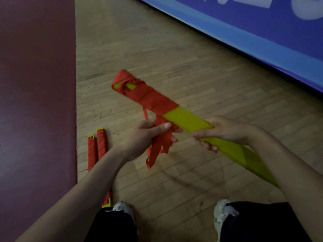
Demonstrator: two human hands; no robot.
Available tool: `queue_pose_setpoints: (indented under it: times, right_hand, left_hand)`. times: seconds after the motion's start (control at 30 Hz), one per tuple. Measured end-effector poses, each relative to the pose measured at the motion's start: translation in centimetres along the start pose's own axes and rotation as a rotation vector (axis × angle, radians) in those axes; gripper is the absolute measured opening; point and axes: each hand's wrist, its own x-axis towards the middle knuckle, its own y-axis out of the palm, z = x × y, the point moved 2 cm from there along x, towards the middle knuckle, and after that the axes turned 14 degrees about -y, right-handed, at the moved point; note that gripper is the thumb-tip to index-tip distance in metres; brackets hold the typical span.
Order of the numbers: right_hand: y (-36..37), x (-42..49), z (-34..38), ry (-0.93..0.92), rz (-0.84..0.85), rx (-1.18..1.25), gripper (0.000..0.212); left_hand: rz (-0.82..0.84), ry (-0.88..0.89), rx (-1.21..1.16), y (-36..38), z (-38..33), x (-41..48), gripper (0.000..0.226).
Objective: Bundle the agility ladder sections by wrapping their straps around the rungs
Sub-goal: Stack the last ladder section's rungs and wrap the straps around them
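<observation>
- a dark red mat [35, 84] fills the left edge of the view, its straight border meeting the wooden floor [174, 55].
- two wrapped bundles [101, 145] lie side by side on the floor just beside the mat. each is bound in red along nearly its whole length, with yellow tips showing at the ends, and their long axes run away from the person; the left forearm hides their middle.
- the left hand [145, 135] is clenched round the loose part of the red strap [161, 144], thumb pressed along the top, and several flat tails hang below the fist.
- the same strap is wound in overlapping turns round the far end of the yellow rungs [188, 119], a flat stack held in the air above the floor between the two hands.
- the stack's long axis runs on a diagonal. the red-wrapped end points up and to the left, away from the person, and a little yellow shows through the turns at the tip. the bare yellow end points down and to the right, passing under the right forearm.
- the right hand [225, 131] grasps the bare yellow part near its middle, fingers curled beneath it.
- a blue banner [262, 41] with white lettering slants across the upper right.
- white shoes [222, 212] and dark trouser legs show at the bottom edge.
</observation>
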Motion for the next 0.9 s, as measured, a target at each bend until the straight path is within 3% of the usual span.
queue_pose_setpoints:
  times: [0.17,0.5,0.57,0.73,0.9]
  right_hand:
    - [-0.8,-0.5,0.3,-0.030,-0.067,0.042,0.027]
    - [-0.7,1.1,-1.3,-0.039,-0.205,-0.184,0.011]
    - [-0.5,1.5,-1.2,-0.075,-0.253,-0.358,0.009]
    - [0.9,1.9,-0.8,-0.008,-0.275,-1.095,0.035]
    - [1.8,2.5,-1.8,-0.093,-0.249,-1.232,0.036]
  left_hand:
    - [0.059,-0.027,-0.008,0.5,0.1,0.2,0.027]
    - [-0.088,-0.059,0.001,0.9,0.7,0.7,0.022]
    - [-0.120,-0.039,-0.005,1.0,0.8,0.7,0.022]
    - [-0.211,0.002,-0.009,1.3,1.1,0.8,0.024]
    - [-0.234,0.024,-0.041,1.2,1.3,0.6,0.022]
